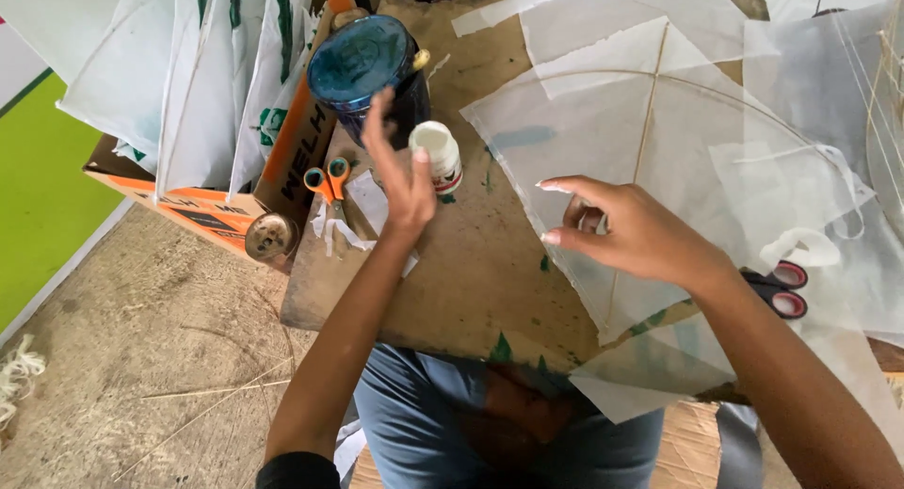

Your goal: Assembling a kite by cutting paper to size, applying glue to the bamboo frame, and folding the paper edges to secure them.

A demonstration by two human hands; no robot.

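The person sits with a brown board point(471, 263) across the lap. The left hand point(400, 174) is raised, fingers spread and holding nothing, just beside one white bottle point(439, 156) and one dark blue tin point(363, 70). The right hand point(626, 230), fingers loosely curled, rests on one white paper kite point(659, 131). Two pairs of scissors lie about: an orange pair point(327, 181) and a red pair point(783, 288).

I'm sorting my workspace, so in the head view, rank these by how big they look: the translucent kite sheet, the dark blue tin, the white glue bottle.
1. translucent kite sheet
2. dark blue tin
3. white glue bottle

The tin and the bottle stand close together, so nearness hardly skews this.
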